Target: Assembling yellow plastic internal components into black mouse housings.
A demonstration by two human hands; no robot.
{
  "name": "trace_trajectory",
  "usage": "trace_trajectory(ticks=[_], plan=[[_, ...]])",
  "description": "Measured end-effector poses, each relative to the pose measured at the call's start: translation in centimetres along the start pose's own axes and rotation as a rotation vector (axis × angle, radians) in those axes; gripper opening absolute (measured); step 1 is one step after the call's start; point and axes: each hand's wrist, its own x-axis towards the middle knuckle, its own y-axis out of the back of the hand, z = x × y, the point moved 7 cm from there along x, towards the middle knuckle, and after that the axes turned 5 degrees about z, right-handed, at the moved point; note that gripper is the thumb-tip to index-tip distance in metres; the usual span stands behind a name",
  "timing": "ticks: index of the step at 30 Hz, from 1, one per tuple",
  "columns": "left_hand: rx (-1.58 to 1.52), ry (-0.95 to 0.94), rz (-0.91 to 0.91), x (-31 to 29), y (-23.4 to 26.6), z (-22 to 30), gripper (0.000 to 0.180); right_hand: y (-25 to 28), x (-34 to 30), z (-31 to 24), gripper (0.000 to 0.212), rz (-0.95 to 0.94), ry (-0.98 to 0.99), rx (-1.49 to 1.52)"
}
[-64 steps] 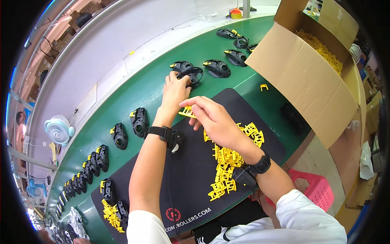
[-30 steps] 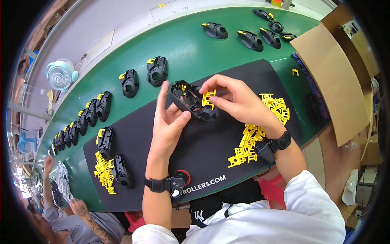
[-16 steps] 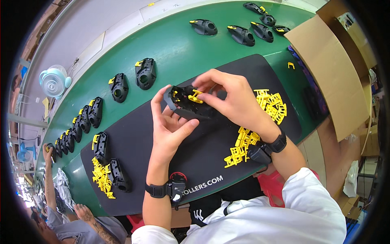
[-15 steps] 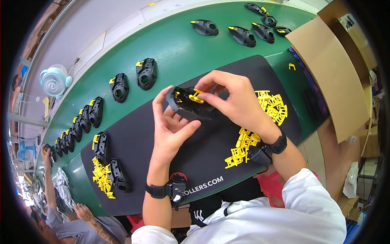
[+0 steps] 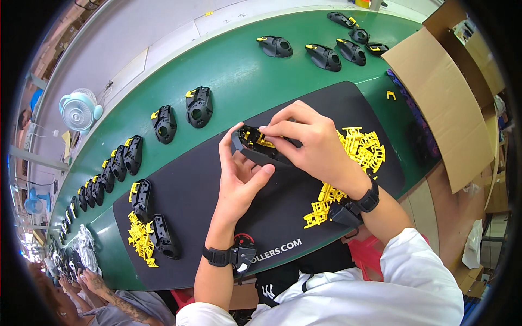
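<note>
My left hand (image 5: 237,187) grips a black plastic shell (image 5: 254,154) from below and at its left end, tilted with its hollow inside facing up. With finger and thumb, my right hand (image 5: 321,146) pinches a yellow plastic clip (image 5: 265,142) down inside that hollow. My fingers partly cover the clip, so I cannot tell whether it is seated. Below my right wrist and beyond it lie loose yellow clips (image 5: 363,151) on the black mat (image 5: 283,209). Left of my left hand rest two more shells, one with a yellow clip (image 5: 142,196) and one plain black (image 5: 163,237).
Another heap of yellow clips (image 5: 141,239) lies at the mat's left side. Several clipped shells (image 5: 131,156) line the green table (image 5: 228,70). A cardboard sheet (image 5: 440,103) stands at right, a fan (image 5: 80,111) at far left. A co-worker's hands (image 5: 89,281) are at lower left.
My right fingers have pushed the yellow clip lower into the shell, which has shifted slightly right in view. The co-worker's reaching hand has come back from the row of shells.
</note>
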Motion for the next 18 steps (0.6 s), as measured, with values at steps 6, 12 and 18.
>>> trace_trajectory(ticks=[6, 12, 18], plan=[[-0.112, 0.164, -0.067, -0.3, 0.2, 0.4, 0.074, 0.1, 0.6, 1.2, 0.015, -0.114, -0.342, 0.174], [-0.11, 0.227, 0.031, -0.1, 0.3, -0.3, 0.075, -2.8, -0.8, 2.3, 0.012, -0.422, -0.495, 0.513], [-0.197, 0.274, -0.08, 0.0, 0.7, -1.1, 0.078, -3.3, -1.3, 2.4, 0.014, -0.474, -0.517, 0.467]])
